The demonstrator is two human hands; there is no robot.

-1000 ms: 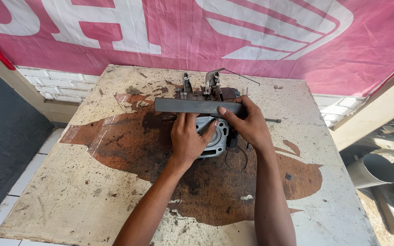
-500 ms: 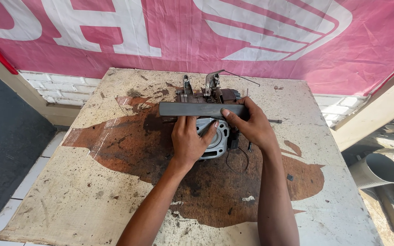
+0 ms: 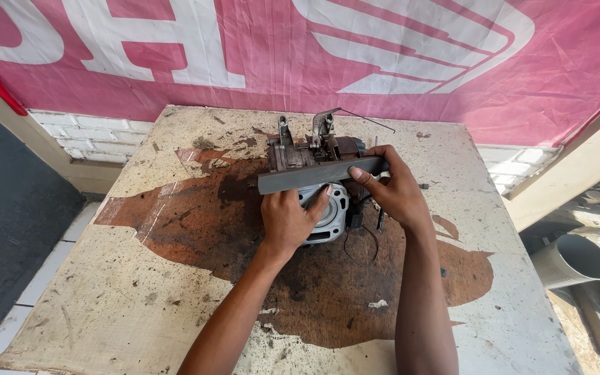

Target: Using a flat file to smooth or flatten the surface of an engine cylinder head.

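A: Count?
B: One engine block (image 3: 314,156), one flat metal bar (image 3: 317,176), two hands. All mid-worktop (image 3: 140,292), toward the far edge.

A: Grip state?
B: Left hand (image 3: 287,219) pressed flat on the pale ribbed cylinder (image 3: 331,212) at the near side of the block, fingers curled up against the bar's near edge. Right hand (image 3: 394,191) pinching the bar's right end, thumb on its face, fingers wrapped behind.

A: Bar?
B: Grey, straight, rectangular, smooth. Lies left-right across the top of the block, touching it.

A: Block?
B: Rusty brown cast metal, greasy. Two upright stubs on the far side, one bent lever with a thin wire (image 3: 366,119) running off right. Thin black wire loop (image 3: 362,243) on the near right.

A: Worktop?
B: Worn board, chipped pale coating, big brown oil stain (image 3: 300,285) under and around the block. Small dark bits scattered.

A: Containers?
B: One grey pipe (image 3: 569,260), open end, off the right edge. Can't tell the contents.

A: Background?
B: Pink and white banner (image 3: 300,55) on the far side, white brick below.
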